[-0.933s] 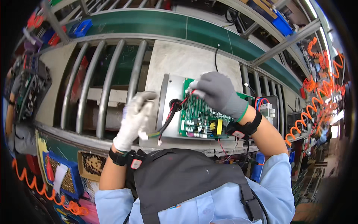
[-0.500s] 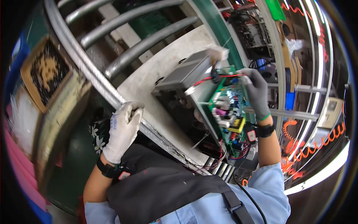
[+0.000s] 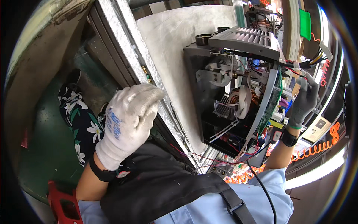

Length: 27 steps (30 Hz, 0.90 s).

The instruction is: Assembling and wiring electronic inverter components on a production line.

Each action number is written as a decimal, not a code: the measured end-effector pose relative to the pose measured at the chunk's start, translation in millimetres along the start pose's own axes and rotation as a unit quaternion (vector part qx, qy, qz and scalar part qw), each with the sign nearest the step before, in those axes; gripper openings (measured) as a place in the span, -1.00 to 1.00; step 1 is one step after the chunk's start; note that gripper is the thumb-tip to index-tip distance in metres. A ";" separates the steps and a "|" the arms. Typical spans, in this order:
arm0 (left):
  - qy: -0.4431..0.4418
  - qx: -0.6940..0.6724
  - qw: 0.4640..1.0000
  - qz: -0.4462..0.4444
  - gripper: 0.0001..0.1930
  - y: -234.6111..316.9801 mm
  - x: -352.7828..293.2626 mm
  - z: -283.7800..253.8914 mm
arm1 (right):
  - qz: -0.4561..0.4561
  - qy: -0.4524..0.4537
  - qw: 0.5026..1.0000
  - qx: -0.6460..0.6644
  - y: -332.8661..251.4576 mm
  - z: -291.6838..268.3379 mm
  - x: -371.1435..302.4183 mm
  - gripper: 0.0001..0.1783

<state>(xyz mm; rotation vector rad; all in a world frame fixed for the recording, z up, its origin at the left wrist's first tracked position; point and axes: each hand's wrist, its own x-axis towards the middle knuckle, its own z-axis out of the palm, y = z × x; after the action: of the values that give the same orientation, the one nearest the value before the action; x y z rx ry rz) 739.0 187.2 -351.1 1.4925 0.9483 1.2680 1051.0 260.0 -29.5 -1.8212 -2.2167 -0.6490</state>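
Note:
My left hand [image 3: 130, 117], in a white glove, is raised over the near metal rail [image 3: 138, 52]. Its fingers are bent and closed together, and whatever they hold, if anything, is hidden. To the right stands a dark grey metal device housing [image 3: 195, 71], its open side showing copper coils [image 3: 238, 98] and white cable. A green circuit board [image 3: 274, 99] is upright along the housing's right side. Beyond that board my right hand [image 3: 305, 100], in a grey glove, pinches a red wire [image 3: 297, 70] near a cable bundle [image 3: 317, 61] with a pale connector.
Under the housing lies a pale metal plate [image 3: 167, 37]. Loose thin wires [image 3: 209, 160] trail over the rail near my apron. Orange coiled hoses [image 3: 332, 138] hang at the right. A person's flowered trouser leg [image 3: 80, 127] and a red stool [image 3: 63, 203] are at the left.
My view has swung, so the housing's open interior now shows. My left hand appears larger and nearer. My right hand stays at the wires beside the circuit board.

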 end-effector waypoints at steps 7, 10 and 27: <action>-0.024 0.018 0.999 -0.015 -0.77 15.9 1.9 0.4 | 0.092 -0.108 0.990 0.019 13.2 -5.1 -11.7 -0.80; -0.035 0.003 0.998 0.048 -0.72 28.5 -0.5 8.8 | 0.087 -0.177 0.980 0.015 2.6 0.3 -11.8 -0.83; -0.080 -0.275 0.958 0.012 -0.48 82.6 52.1 73.8 | 0.087 -0.131 0.987 0.024 -30.6 1.5 -14.6 -0.85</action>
<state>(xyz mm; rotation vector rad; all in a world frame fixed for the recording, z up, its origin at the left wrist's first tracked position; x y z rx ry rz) 819.6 202.0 -260.2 1.1430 0.4194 1.2732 1024.8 243.4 -43.2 -2.1517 -2.1680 -0.3353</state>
